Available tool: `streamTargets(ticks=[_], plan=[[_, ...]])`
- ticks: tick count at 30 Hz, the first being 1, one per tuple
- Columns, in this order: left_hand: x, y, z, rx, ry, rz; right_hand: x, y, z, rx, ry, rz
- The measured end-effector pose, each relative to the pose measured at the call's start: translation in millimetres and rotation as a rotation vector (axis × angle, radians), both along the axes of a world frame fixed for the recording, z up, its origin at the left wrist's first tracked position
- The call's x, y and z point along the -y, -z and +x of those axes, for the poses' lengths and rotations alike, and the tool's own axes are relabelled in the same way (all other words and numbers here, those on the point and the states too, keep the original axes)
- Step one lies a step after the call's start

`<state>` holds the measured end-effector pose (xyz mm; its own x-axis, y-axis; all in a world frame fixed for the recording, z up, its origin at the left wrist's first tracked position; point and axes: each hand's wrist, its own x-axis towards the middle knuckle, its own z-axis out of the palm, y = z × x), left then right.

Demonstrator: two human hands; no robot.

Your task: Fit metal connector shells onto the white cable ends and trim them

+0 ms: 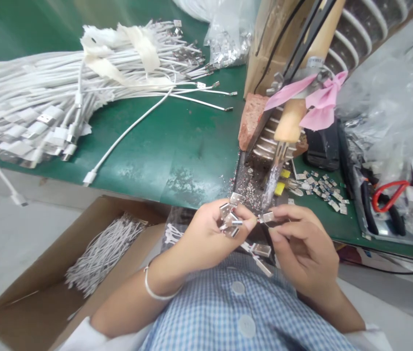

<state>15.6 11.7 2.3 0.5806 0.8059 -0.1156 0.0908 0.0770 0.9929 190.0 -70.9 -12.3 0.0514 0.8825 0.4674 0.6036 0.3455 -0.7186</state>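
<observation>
My left hand (214, 229) is closed around a bunch of white USB cables, and several metal USB plugs (231, 220) stick up between its fingers. Facing it, my right hand (301, 243) pinches another USB plug (266, 217) at its fingertips. A thin wire shows beside that plug; which finger holds it I cannot tell. Just above both hands, the tip of a wooden-handled soldering iron (289, 122) points down, tied with a pink ribbon (325, 102). More USB plugs on white leads (261, 250) hang below my left hand.
A large taped bundle of white cables (119, 78) lies on the green table (192, 146), one cable reaching over its edge. Small connector parts (323, 190) lie right of the iron. Red-handled scissors (392, 190) rest in a tray. A cardboard box (38, 263) below holds cables.
</observation>
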Motion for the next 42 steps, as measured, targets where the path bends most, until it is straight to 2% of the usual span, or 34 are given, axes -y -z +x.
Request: streamTargets(ticks=[8,34,42], plan=[[-0.6,-3.2,-0.8,0.005,-0.007,0.023,-2.8,-0.8,0.1,-0.006,-0.022,0.047],[0.3,-0.2,-3.6,-0.011,0.020,0.083,-4.2,1.5,-3.0,0.001,-0.029,0.043],[5.0,4.1,-4.6,0.015,0.005,-0.041,0.8,3.1,-3.4,0.010,-0.038,0.008]])
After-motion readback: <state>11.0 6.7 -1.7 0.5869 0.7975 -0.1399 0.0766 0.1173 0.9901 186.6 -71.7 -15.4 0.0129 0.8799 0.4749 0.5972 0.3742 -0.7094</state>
